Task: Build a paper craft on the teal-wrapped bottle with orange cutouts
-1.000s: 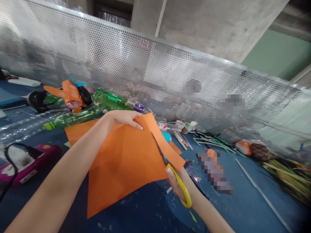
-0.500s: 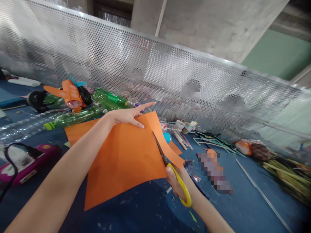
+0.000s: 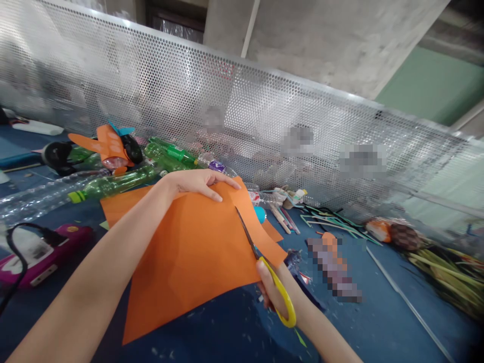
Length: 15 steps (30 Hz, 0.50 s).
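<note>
In the head view, an orange sheet [image 3: 185, 252] fills the middle of the frame above a dark blue bench [image 3: 381, 327], its lower left corner reaching toward the bottom edge. The right hand [image 3: 273, 290], right of the lower centre, has its grip closed round the yellow handle of the scissors [image 3: 283, 291]. Their dark blade lies along its length from lower right to upper left, so the sheet lies left of and above this grip. How far the blades stand apart cannot be told, since only one shows clearly. A narrow strip [image 3: 254, 222] bends away on the right of the blade, joined to the sheet near the top edge. The left hand [image 3: 198, 181] rests there, thumb and forefinger spread, the thumb on the sheet and the forefinger by the strip's upper end; whether its hidden fingers pinch the paper from beneath cannot be told. The blade's tip points up toward this left hand and lies just below its fingertips, nearer to them than to the right hand. A green bottle [image 3: 123, 182] lies just beyond the sheet's upper left edge.
</note>
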Motion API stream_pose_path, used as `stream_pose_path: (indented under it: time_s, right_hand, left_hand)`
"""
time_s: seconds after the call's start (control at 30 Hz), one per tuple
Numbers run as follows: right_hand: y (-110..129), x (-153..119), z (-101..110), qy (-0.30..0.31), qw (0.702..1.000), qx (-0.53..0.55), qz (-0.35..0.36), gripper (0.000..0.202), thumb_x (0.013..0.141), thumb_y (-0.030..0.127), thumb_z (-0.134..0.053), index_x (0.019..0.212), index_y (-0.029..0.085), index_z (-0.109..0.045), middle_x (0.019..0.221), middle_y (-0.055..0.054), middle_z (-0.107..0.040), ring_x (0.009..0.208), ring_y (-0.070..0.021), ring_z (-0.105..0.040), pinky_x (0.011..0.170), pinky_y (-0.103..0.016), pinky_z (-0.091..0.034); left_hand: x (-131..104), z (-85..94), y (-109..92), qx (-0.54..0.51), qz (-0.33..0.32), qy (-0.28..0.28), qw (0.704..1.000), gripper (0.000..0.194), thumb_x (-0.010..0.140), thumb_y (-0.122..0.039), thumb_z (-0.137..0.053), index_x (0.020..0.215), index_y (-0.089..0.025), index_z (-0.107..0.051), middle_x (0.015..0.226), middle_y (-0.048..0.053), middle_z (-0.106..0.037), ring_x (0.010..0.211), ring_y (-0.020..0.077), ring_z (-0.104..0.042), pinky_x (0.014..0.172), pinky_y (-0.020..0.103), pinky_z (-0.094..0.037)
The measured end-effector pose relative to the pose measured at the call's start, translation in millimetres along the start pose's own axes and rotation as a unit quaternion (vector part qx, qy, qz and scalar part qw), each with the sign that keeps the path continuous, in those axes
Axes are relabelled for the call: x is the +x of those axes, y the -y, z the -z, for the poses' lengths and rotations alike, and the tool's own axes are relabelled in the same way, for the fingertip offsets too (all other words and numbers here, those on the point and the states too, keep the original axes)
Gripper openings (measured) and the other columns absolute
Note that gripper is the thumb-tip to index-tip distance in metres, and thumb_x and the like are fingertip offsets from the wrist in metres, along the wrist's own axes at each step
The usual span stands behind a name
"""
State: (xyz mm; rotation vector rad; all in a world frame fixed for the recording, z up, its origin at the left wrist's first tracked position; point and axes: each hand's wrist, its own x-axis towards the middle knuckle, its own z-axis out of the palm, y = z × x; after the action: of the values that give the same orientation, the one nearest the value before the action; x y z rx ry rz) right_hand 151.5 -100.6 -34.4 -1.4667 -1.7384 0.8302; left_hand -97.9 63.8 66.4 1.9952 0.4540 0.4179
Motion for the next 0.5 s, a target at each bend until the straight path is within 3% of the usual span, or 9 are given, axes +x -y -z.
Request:
stream_pose_path:
  time_s: [0.07,0.2,0.27,0.37,0.5]
  right_hand:
    - [2.6,-2.4,1.3,0.032,0.999,-0.022,0.003,0.051,0.087,0.06,-0.031,0.096,0.017,-0.056,0.045,0.004,-0.048,0.035,-0.0146,-0.051,0.037,-0.026,-0.044]
    - [11.8,-4.6,10.5,0.094,0.98,-0.144,0.103,0.051,0.092,0.05,-0.024,0.065,0.02,-0.056,0.064,-0.007,-0.062,0.064,-0.0225,-0.062,0.067,-0.038,-0.052]
    - [14.2,-4.8,13.2,0.08,0.973,-0.172,0.134,0.048,0.092,0.046,-0.026,0.075,0.019,-0.061,0.075,-0.01,-0.065,0.08,-0.0267,-0.063,0.084,-0.045,-0.048]
    - [13.0,-5.1,12.8,0.03,0.972,-0.169,0.16,0.041,0.09,0.044,-0.035,0.109,0.017,-0.059,0.104,-0.013,-0.064,0.112,-0.03,-0.052,0.104,-0.05,-0.03]
    - [10.3,-6.5,11.0,0.023,0.974,-0.167,0.149,0.044,0.091,0.044,-0.035,0.119,0.016,-0.055,0.116,-0.014,-0.06,0.12,-0.031,-0.046,0.105,-0.052,-0.029]
  left_hand:
    - [0.0,0.6,-0.7,0.006,0.003,0.007,1.0,0.054,0.072,-0.028,-0.07,0.124,-0.03,-0.052,0.118,0.002,-0.06,0.102,0.022,-0.059,0.081,0.027,-0.047]
    - [1.1,1.4,-0.5,-0.007,0.009,0.039,0.999,0.059,0.073,-0.026,-0.068,0.128,-0.029,-0.048,0.115,0.004,-0.063,0.102,0.0226,-0.059,0.082,0.029,-0.048]
    - [1.8,0.9,-0.2,-0.014,0.01,0.05,0.999,0.062,0.074,-0.025,-0.068,0.131,-0.028,-0.044,0.112,0.004,-0.064,0.101,0.0226,-0.06,0.082,0.03,-0.047]
    - [3.0,-0.7,0.1,-0.018,-0.003,0.054,0.998,0.062,0.074,-0.024,-0.069,0.131,-0.028,-0.044,0.12,0.004,-0.06,0.104,0.022,-0.059,0.086,0.029,-0.046]
    - [5.3,-2.5,-0.2,-0.018,-0.01,0.072,0.997,0.063,0.074,-0.027,-0.068,0.132,-0.029,-0.043,0.126,0.004,-0.056,0.104,0.022,-0.059,0.087,0.03,-0.046]
